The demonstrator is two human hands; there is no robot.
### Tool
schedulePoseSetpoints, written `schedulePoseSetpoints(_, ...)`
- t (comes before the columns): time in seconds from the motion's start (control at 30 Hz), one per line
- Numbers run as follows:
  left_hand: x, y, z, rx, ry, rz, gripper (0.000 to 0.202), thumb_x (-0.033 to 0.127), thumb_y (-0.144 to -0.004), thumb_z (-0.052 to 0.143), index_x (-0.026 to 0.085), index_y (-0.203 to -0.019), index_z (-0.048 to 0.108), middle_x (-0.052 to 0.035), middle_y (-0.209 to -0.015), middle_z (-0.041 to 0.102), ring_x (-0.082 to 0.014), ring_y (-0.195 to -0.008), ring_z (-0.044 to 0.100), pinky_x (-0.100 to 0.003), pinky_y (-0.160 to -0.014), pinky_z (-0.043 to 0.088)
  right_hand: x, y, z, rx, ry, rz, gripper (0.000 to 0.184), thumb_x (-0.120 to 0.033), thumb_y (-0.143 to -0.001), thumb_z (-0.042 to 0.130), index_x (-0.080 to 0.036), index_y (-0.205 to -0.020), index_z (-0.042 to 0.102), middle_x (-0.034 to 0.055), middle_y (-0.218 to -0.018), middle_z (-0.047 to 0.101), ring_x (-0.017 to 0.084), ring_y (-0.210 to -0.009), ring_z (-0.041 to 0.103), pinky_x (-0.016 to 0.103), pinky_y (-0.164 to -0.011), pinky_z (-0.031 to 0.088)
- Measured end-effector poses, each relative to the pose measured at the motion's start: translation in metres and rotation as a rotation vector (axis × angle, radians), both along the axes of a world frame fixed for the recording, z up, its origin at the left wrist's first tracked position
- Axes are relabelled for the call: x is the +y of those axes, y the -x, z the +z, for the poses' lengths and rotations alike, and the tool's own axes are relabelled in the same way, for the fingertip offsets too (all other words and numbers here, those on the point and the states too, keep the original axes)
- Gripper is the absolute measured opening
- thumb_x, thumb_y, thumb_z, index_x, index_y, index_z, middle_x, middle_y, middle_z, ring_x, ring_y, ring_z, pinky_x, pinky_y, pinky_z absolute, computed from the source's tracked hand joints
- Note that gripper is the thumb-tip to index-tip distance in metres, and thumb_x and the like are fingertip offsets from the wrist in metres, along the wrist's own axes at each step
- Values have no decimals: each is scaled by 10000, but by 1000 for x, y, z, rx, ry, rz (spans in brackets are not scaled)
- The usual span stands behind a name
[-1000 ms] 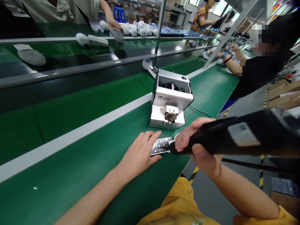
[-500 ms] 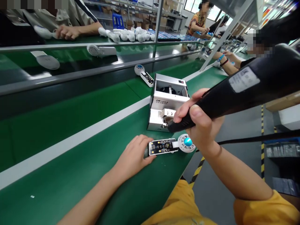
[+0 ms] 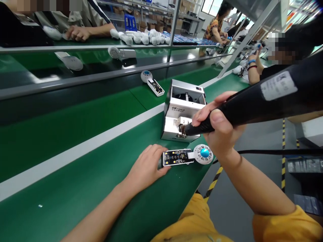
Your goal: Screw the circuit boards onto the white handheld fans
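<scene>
The left hand (image 3: 147,164) cups the left end of a circuit board (image 3: 176,158), with the fingers over its far edge and the thumb at its near edge, pressing it down on the green conveyor belt (image 3: 75,154). The board lies at 3 o'clock from that hand, its dark face up and dotted with small yellow pads. A white plastic neck joins it to a round white fan head (image 3: 204,154) with a blue center, at the board's 3 o'clock.

The right hand (image 3: 219,124) is clenched around a black electric screwdriver (image 3: 262,97), at about 1 o'clock from the board. The screwdriver's tip is at the outlet of a silver screw feeder (image 3: 183,111); I cannot tell whether they touch. The feeder's front reads "6K TOOLS", and the white sticker (image 3: 279,85) on the screwdriver is too blurred to read.

Another fan unit (image 3: 152,82) lies on the belt at 11 o'clock from the feeder. At 11 o'clock, across the line, a co-worker's hand (image 3: 78,33) rests beside a row of white fan parts (image 3: 141,37).
</scene>
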State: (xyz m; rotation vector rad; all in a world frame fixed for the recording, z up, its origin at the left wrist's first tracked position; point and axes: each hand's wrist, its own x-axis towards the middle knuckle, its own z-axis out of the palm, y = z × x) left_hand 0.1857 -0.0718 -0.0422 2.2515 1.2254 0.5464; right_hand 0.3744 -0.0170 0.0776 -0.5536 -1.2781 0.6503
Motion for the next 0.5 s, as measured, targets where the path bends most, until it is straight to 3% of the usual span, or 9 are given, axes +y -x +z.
schedulePoseSetpoints(0.2, 0, -2, 0, -11, 6, 2, 418, 243, -843, 777, 180, -1206, 578, -89, -1193, 652, -289, -1087, 603, -473, -950, 525, -25, 3, -8, -47, 161, 145, 260, -348, -898, 734, -238, -1070, 574, -52, -650, 634, 161, -510, 598, 337, -522, 526)
schedulePoseSetpoints(0.33, 0, -3, 1, -17, -11, 5, 438, 237, -816, 803, 175, -1188, 580, -91, -1183, 658, -291, -1073, 607, -478, -946, 529, -31, 16, -24, -21, 156, 256, 260, -352, -931, 714, -259, -1109, 550, -61, -679, 636, 156, -525, 595, 332, -541, 526)
schedulePoseSetpoints(0.5, 0, -4, 1, 1, -27, 9, 430, 262, -815, 809, 154, -1167, 587, -99, -1104, 663, -299, -1048, 625, -470, -925, 544, -29, 27, -39, -3, 166, 276, 269, -325, -931, 710, -273, -1134, 540, -57, -704, 641, 155, -536, 600, 325, -536, 531)
